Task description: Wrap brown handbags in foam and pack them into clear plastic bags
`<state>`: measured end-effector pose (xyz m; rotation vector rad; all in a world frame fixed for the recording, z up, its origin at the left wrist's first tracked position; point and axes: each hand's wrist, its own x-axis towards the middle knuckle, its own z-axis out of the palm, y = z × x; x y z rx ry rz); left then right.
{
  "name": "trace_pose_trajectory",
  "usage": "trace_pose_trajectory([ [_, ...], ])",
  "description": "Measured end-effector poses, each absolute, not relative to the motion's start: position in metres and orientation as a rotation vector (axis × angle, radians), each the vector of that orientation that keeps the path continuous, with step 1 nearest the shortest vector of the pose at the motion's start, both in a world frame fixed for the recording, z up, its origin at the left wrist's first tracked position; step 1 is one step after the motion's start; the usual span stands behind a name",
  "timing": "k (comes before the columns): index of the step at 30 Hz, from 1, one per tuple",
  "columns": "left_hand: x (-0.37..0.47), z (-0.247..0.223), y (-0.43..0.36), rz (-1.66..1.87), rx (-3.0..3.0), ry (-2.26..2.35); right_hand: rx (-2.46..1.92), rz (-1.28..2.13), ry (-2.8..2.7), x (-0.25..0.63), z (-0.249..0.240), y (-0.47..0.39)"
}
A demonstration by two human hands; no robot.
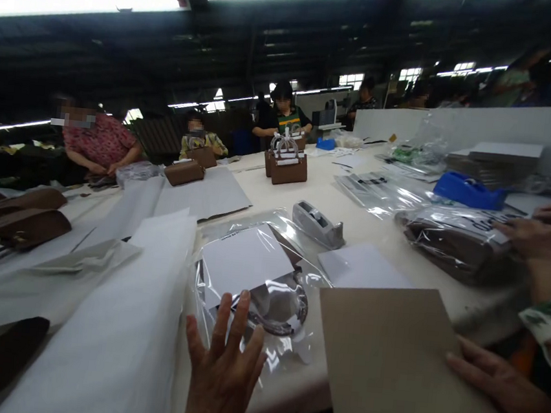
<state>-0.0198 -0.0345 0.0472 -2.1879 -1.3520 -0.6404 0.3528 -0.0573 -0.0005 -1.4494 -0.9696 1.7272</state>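
My left hand [226,364] has its fingers spread over the near edge of a clear plastic bag [268,355]. Inside that bag are a white sheet [246,259] and a dark round handle [302,303]; whether the fingers touch the plastic I cannot tell. At the lower right my right hand [497,383] grips the right edge of a grey-brown board [388,354], which is tilted over the table's front edge. A grey tape dispenser [317,223] stands just behind the bag, and a white card [364,267] lies behind the board.
Stacked white wrapping sheets [124,309] and brown bags [30,228] lie left. A co-worker's hands [544,245] touch a wrapped bag [452,243] at right, near a blue dispenser [469,191]. Brown handbags [289,169] stand farther back; several people work around the table.
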Motion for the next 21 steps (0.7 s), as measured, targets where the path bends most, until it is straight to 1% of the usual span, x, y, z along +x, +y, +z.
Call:
trace_pose_trajectory([
  [2,-0.016,0.048,-0.029,-0.428,-2.185,-1.34,-1.275,1.914,-0.758,0.338,-0.014,-0.062],
  [4,-0.009,0.05,-0.022,-0.267,-2.207,-1.286,-1.17,2.008,-0.66,0.322,-0.025,-0.07],
  [8,0.009,0.046,-0.001,-0.067,-2.279,-1.206,-1.079,2.043,-0.803,0.294,-0.033,-0.076],
  [10,0.012,0.042,0.012,-0.038,-2.319,-1.205,-1.034,1.967,-1.059,0.279,-0.03,-0.072],
  [13,0.003,0.042,0.031,-0.019,-2.376,-1.172,-1.052,1.756,-1.522,0.256,-0.023,-0.056],
  [15,-0.007,0.048,0.041,-0.023,-2.415,-1.09,-1.072,1.673,-1.674,0.244,-0.019,-0.041],
  [18,-0.01,0.06,0.05,-0.088,-2.471,-1.105,-1.085,1.717,-1.587,0.238,-0.02,-0.015],
  [21,0.004,0.063,0.049,-0.039,-2.572,-1.202,-1.094,1.88,-1.376,0.251,-0.025,0.004],
])
